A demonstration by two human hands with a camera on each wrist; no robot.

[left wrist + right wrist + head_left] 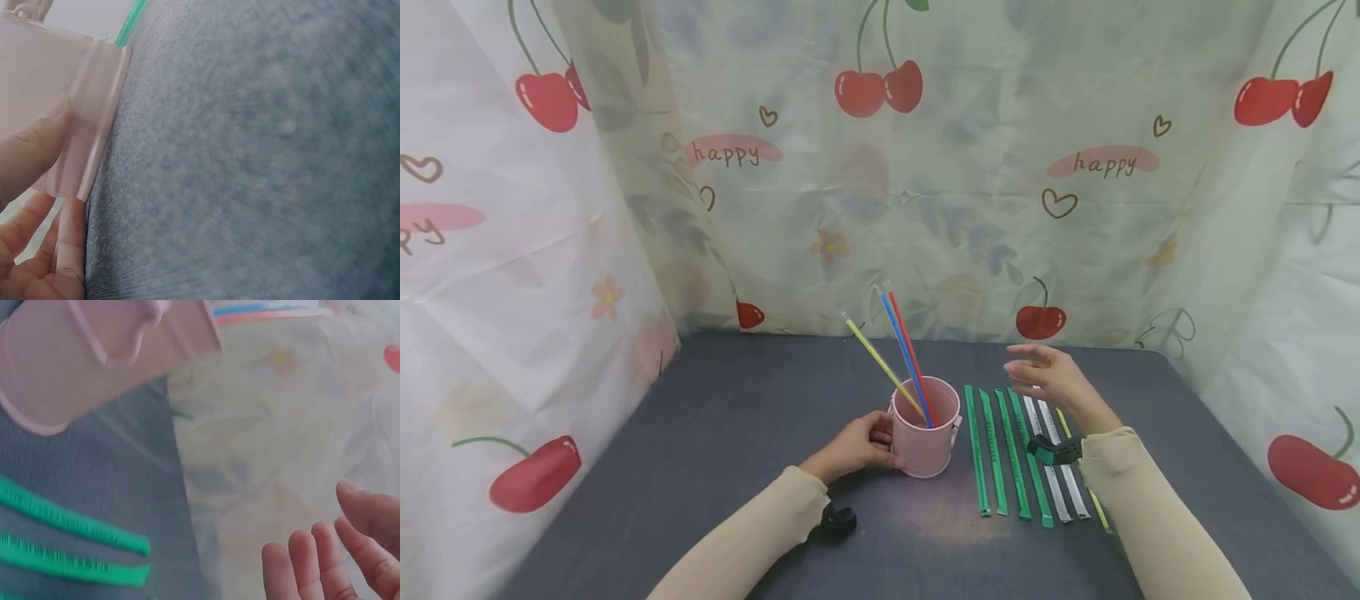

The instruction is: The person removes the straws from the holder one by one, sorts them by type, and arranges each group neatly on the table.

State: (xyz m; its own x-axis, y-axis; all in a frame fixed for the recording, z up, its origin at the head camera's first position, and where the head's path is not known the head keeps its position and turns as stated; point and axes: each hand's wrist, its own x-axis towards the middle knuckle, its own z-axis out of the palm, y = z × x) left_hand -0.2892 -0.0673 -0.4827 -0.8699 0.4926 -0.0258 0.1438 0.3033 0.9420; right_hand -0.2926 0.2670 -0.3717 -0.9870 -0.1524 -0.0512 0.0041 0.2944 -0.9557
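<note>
A small pink bucket stands upright on the dark table. Inside it lean a yellow straw, a blue straw and a red straw. My left hand holds the bucket's left side, its thumb against the wall and its fingers curled at the base. Above the far ends of a row of wrapped straws hovers my right hand, holding nothing, fingers loosely bent. The row has several green-wrapped straws, two white-wrapped straws and a yellow straw partly hidden by the right wrist.
The grey-black tabletop runs back to a printed cloth with cherries, which also hangs along both sides. A black wrist strap sits over the straws in the head view.
</note>
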